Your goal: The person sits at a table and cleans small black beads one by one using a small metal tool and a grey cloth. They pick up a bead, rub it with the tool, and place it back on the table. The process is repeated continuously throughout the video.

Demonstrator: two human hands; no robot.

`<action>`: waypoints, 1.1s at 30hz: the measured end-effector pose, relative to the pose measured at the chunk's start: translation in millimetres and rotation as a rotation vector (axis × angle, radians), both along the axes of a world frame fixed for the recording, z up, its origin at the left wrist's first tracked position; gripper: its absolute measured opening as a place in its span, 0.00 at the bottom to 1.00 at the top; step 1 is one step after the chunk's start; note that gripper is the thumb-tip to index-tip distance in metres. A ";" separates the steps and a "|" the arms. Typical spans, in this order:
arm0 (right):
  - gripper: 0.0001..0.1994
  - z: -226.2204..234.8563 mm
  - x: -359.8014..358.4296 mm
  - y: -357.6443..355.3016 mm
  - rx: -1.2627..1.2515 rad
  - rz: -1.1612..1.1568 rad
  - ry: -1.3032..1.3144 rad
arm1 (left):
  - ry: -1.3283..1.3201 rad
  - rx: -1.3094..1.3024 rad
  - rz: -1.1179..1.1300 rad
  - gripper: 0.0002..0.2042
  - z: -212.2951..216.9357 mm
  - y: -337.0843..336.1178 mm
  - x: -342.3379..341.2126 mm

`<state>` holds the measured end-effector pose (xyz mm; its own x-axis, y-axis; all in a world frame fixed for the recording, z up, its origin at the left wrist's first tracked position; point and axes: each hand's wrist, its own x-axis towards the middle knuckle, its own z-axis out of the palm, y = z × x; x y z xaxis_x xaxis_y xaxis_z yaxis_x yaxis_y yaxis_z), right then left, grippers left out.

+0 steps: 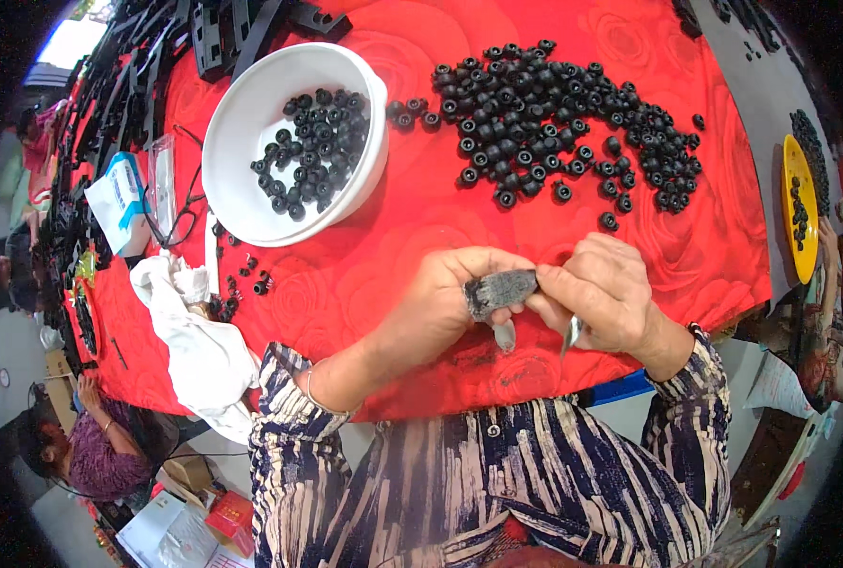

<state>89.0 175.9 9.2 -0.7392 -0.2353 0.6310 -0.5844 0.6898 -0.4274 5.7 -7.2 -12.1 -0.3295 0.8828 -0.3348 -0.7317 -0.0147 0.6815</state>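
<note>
A: ok, what's the setup?
B: Big table under a red rose-patterned cloth [383, 270]. There's a heap of small black plastic rollers [525, 123] on the far side, and more of the same kind sit in a white plastic bowl [251, 123] left of it. Long black plastic strips [208, 43] are piled past the bowl.
A: And the rest of the room?
B: Grey floor, someone in a purple top [109, 464] off to the left, a red box [230, 519] at lower left, and a yellow tray [800, 251] with black bits over on the right. A crumpled white cloth [199, 355] lies near the left forearm.
A: Hands, though?
B: Left hand [445, 298] is curled in, fingers gripping a dark grey fuzzy piece [500, 293]. That piece is up over the table's near edge, between the two hands. Can't tell if it's wrapped around a finger.
A: Right one?
B: Right hand [601, 298] is mostly closed, thumb and finger pinching the grey piece's right end. A shiny silvery sliver [571, 336] pokes out underneath it, kinda blade-like, but most of it is hidden so don't quote me.
</note>
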 end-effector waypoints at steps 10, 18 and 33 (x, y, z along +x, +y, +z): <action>0.16 -5.0 -15.0 13.0 0.313 -0.544 -0.099 | 0.535 0.029 0.160 0.12 16.1 -4.6 -6.4; 0.15 -17.8 -16.5 19.0 0.396 -0.644 -0.144 | 1.473 -0.035 0.832 0.11 46.4 -13.0 -46.9; 0.12 -7.5 -13.4 14.9 0.142 -0.370 -0.101 | 1.883 -0.418 0.816 0.13 50.6 -23.6 -71.5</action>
<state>75.6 190.8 1.7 -0.8470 -0.0219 0.5312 -0.2460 0.9019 -0.3551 -65.7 -30.8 38.5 -0.6118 0.3728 0.6976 0.7823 0.4156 0.4640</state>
